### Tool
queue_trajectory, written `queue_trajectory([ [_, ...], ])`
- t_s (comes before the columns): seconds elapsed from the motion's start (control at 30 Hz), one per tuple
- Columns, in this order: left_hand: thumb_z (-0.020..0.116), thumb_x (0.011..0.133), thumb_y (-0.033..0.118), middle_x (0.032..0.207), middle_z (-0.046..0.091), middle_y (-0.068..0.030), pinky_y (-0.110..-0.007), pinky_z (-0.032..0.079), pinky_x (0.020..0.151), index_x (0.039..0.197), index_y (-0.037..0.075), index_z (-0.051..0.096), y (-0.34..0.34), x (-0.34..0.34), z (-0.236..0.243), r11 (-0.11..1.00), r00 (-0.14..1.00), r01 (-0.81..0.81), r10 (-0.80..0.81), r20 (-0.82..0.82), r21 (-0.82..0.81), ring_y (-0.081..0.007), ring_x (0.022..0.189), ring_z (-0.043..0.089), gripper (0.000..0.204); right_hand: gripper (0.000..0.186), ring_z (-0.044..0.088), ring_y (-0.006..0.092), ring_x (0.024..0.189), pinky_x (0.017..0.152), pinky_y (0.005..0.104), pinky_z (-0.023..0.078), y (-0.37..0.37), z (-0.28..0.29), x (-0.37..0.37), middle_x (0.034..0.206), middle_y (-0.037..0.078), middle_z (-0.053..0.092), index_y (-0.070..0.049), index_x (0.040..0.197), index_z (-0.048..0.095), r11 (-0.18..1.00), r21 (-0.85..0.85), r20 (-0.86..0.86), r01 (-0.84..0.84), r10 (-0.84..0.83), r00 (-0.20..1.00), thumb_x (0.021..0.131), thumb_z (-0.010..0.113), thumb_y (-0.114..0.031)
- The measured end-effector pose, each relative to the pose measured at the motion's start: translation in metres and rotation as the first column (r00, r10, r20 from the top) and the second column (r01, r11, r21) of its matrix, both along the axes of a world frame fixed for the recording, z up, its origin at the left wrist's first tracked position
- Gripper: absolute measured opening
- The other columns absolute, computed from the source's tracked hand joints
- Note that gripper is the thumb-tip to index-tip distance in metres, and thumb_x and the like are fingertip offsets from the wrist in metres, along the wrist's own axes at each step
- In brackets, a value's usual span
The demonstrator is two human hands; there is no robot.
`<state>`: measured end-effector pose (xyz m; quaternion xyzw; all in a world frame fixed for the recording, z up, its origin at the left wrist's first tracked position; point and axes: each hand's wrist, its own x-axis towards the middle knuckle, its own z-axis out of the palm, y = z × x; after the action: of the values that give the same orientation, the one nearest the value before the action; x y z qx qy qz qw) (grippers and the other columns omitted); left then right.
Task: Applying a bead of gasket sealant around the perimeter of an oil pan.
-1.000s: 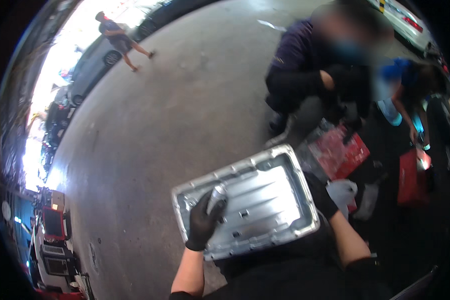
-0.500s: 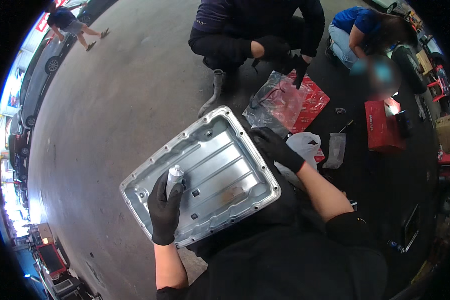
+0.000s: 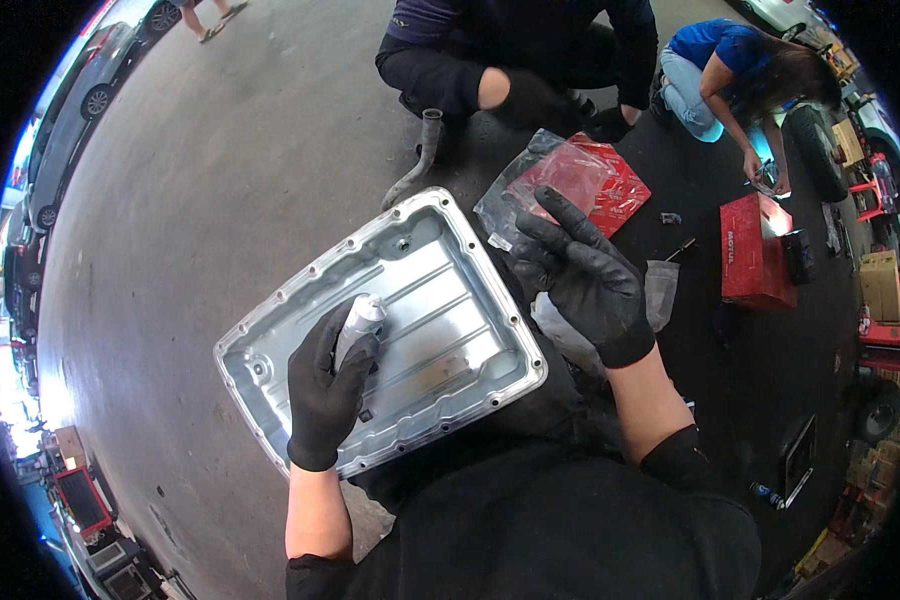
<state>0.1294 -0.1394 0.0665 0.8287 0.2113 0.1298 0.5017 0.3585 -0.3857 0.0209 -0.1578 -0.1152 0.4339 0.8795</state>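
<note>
A silver metal oil pan (image 3: 425, 335) with bolt holes around its rim lies tilted in front of my body. My left hand (image 3: 325, 395), in a black glove, is closed around a pale squeeze tube (image 3: 362, 325) held above the pan's inside. To the right of the pan, my gloved right hand (image 3: 600, 295) is raised with its fingers stretched and apart, nothing in them. Below it is a white plastic bag (image 3: 567, 335), partly hidden by that hand. Clear plastic bags (image 3: 545, 180) lie over a red printed sheet (image 3: 618, 190) just beyond.
A bent metal pipe (image 3: 420, 165) is beyond the pan, by a crouching person (image 3: 515, 60) in dark clothes. At the right, another person (image 3: 715, 70) in blue crouches near a red box (image 3: 752, 255). A screwdriver (image 3: 682, 248) lies on the floor. Parked cars (image 3: 85, 90) line the left.
My right hand has come off the pan's right edge and lifted, fingers spreading. The tube in my left hand has tilted. The crouching person's hand has moved off the plastic bags.
</note>
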Motion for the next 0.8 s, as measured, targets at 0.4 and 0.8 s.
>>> queue_trajectory([
  [0.4, 0.068, 0.095, 0.013, 0.11, 0.075, -0.0159, -0.036, 0.056, 0.089, 0.13, -0.004, 0.065, -0.015, 0.009, 0.018, 0.999, 0.999, 0.013, -0.015, 0.052, 0.036, -0.0238, 0.098, 0.073, 0.038, 0.034, 0.065, 0.0261, 0.121, 0.103, 0.0384, 0.053, 0.024, 0.04, -0.035, 0.149, 0.03, 0.055, 0.0, 0.131, 0.06, 0.98, -0.195, 0.483, -0.037, 0.129, 0.866, 0.099, 0.061, -0.013],
  [0.8, 0.084, 0.084, 0.012, 0.107, 0.076, -0.0156, -0.038, 0.058, 0.081, 0.127, 0.005, 0.071, -0.013, 0.003, 0.012, 0.985, 0.981, -0.004, -0.029, 0.191, 0.172, -0.0306, 0.093, 0.075, 0.045, 0.019, 0.068, 0.0173, 0.09, 0.09, 0.036, 0.053, 0.043, 0.064, -0.061, 0.145, 0.034, 0.058, -0.005, 0.102, 0.066, 0.927, -0.366, 0.667, 0.086, 0.197, 0.718, 0.084, 0.07, -0.012],
])
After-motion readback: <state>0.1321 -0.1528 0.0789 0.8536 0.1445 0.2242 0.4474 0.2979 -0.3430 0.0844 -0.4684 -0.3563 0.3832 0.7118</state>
